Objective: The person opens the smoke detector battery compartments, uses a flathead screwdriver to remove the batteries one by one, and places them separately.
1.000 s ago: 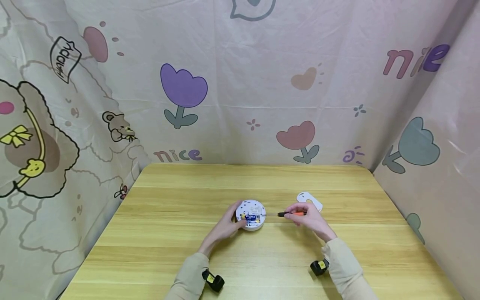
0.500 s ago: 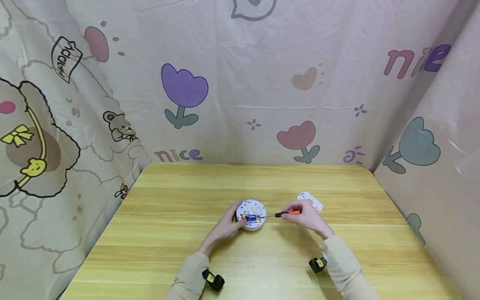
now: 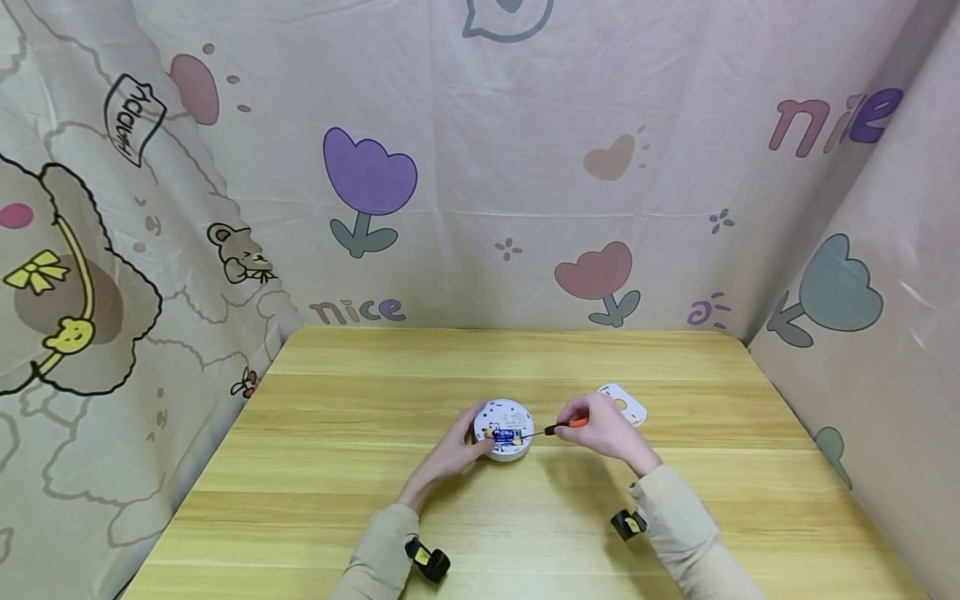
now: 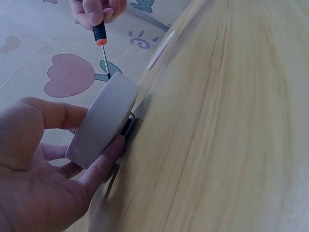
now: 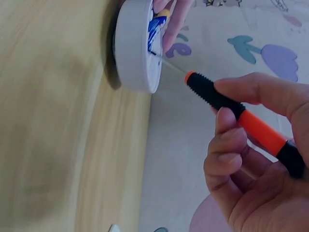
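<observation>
My left hand [image 3: 452, 452] grips a round white device, which looks like a smoke detector [image 3: 510, 412], by its left side, thumb on the upper face and fingers around the rim. A blue cylindrical battery [image 3: 504, 435] lies in that face; the left thumb is at its left end. In the left wrist view the detector [image 4: 104, 121] is held just over the tabletop, a dark wire loop under it. My right hand [image 3: 606, 427] holds a screwdriver [image 5: 263, 131] with a black and orange handle between thumb and fingers. Its shaft tip is at the battery's right end.
A white plate [image 3: 633, 408] with cut-outs lies on the wooden table [image 3: 337, 483] behind the right hand. Black wrist cameras [image 3: 429, 562] hang at both sleeves. A patterned curtain [image 3: 465, 167] rises behind the table's far edge.
My right hand and the screwdriver have moved left, bringing the tip farther over the detector's face to the battery end. The shaft tilts more. The left hand stays on the detector.
</observation>
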The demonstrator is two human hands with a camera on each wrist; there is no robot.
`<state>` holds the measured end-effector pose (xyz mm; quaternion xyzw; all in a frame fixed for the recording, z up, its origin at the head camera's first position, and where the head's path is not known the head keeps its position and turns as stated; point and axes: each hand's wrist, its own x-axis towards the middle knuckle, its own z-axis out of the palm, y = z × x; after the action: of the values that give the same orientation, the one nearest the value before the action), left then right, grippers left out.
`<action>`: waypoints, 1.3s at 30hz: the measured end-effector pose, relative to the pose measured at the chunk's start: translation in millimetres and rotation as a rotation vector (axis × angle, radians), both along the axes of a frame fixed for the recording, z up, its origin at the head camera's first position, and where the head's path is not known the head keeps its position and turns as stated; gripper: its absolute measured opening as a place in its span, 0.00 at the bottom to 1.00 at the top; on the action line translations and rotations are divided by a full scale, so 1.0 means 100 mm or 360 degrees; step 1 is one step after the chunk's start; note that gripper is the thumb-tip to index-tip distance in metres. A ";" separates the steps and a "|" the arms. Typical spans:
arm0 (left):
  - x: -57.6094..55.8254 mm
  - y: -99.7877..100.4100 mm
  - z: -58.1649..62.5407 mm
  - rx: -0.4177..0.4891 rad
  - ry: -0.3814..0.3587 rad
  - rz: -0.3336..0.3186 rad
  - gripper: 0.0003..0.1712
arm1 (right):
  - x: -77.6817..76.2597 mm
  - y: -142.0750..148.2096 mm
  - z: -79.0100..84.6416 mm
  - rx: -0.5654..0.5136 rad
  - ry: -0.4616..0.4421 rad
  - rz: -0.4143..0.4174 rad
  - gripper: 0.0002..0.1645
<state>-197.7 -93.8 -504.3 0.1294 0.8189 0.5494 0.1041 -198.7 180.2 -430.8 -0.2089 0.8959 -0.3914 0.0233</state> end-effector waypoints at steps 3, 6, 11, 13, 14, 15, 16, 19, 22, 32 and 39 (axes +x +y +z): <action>0.01 0.00 0.01 0.0001 0.0003 -0.0004 0.45 | 0.02 -0.05 0.05 0.0036 0.0017 0.0001 0.02; 0.01 0.00 0.02 0.0006 0.0002 -0.0012 0.44 | 0.05 -0.11 0.10 0.0083 0.0037 0.0000 0.02; 0.02 0.00 0.01 0.0015 -0.0004 -0.0019 0.44 | 0.09 -0.21 0.16 0.0182 0.0081 -0.0047 0.04; 0.02 0.00 0.01 0.0018 -0.0009 -0.0018 0.44 | 0.10 -0.25 0.18 0.0230 0.0089 -0.0082 0.04; 0.02 0.00 0.01 0.0021 -0.0003 -0.0021 0.44 | 0.10 -0.27 0.19 0.0256 0.0094 -0.0093 0.04; 0.02 0.00 0.02 0.0018 0.0005 -0.0022 0.44 | 0.10 -0.30 0.20 0.0280 0.0101 -0.0102 0.04; 0.02 0.01 0.02 0.0016 0.0007 -0.0022 0.44 | 0.10 -0.32 0.20 0.0305 0.0104 -0.0115 0.05; 0.02 0.01 0.02 0.0005 0.0038 -0.0028 0.44 | 0.10 -0.37 0.22 0.0367 0.0117 -0.0128 0.06; 0.03 0.02 0.01 0.0014 0.0040 -0.0032 0.43 | 0.10 -0.41 0.24 0.0393 0.0106 -0.0141 0.07; 0.03 0.04 0.00 0.0027 0.0073 -0.0041 0.41 | 0.10 -0.33 0.32 0.0375 0.0061 -0.0136 0.05; 0.03 0.05 0.00 0.0006 0.0076 -0.0040 0.44 | 0.10 -0.30 0.34 0.0378 0.0081 -0.0127 0.06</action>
<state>-194.7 -88.9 -504.0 0.1530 0.8185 0.5463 0.0911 -188.3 150.1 -396.9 -0.1787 0.9439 -0.2775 0.0096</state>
